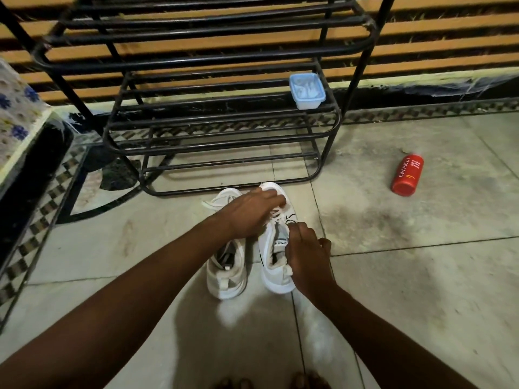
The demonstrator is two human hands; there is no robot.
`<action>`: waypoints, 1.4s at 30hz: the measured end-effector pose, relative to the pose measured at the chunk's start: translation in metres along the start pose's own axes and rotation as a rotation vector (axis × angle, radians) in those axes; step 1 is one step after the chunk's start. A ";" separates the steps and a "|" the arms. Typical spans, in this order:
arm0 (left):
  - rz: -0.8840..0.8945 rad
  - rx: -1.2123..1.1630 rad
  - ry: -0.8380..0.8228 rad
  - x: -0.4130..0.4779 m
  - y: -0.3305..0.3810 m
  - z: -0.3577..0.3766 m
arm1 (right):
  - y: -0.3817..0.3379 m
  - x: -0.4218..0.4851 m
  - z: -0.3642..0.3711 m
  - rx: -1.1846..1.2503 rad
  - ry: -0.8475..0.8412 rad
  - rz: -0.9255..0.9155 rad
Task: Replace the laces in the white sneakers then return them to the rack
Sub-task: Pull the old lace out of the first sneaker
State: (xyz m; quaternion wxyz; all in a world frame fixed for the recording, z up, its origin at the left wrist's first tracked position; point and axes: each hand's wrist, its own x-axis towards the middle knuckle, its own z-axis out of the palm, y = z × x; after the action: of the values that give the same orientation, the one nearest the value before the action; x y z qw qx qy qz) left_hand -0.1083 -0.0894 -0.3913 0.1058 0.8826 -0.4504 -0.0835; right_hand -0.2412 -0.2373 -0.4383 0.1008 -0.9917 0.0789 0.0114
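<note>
Toes [307, 382]: yours, bare on the floor [421, 276], farthest from the rack [224, 116]
Right hand [307, 262]: your fingers curl round the collar of the right-hand sneaker [276, 276], clamped at its ankle opening
Left hand [250, 211]: your fingers lie stretched across that same sneaker's laced front, pressing, holding nothing
Gripped sneaker: on the floor just in front of the rack, toe towards its lowest rail
Left-hand sneaker [227, 273]: just beside its pair, same heading, front under your left wrist
Blue tub [307, 91]: on a rack shelf, right end
Red bottle [407, 175]: lying on the floor, well right of the rack
</note>
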 end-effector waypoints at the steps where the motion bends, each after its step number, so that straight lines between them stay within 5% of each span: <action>1: 0.029 0.092 -0.037 0.001 0.003 0.000 | 0.000 0.000 0.000 -0.003 0.001 -0.001; 4: 0.060 0.196 -0.054 0.004 0.001 -0.008 | 0.001 0.000 0.002 -0.028 0.000 -0.004; 8: -0.132 0.006 0.054 -0.003 -0.020 -0.022 | 0.001 0.001 0.002 -0.032 -0.007 0.007; 19: -0.359 0.041 0.261 -0.033 -0.047 -0.032 | 0.004 0.002 0.002 0.004 0.004 -0.004; 28: -0.283 -0.160 -0.022 -0.033 -0.021 -0.021 | 0.006 0.013 0.006 0.095 0.055 -0.040; 36: -0.231 0.025 -0.285 -0.010 0.000 -0.007 | -0.007 0.059 -0.031 0.281 -0.098 -0.139; 42: -0.232 0.062 -0.293 -0.009 0.000 -0.001 | -0.012 0.078 -0.033 0.276 -0.158 -0.140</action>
State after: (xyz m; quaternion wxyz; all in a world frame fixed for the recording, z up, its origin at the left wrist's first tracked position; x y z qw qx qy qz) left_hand -0.1129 -0.0817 -0.3898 0.0013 0.9098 -0.3587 -0.2088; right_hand -0.1617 -0.2448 -0.4070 0.2425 -0.9675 0.0024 0.0713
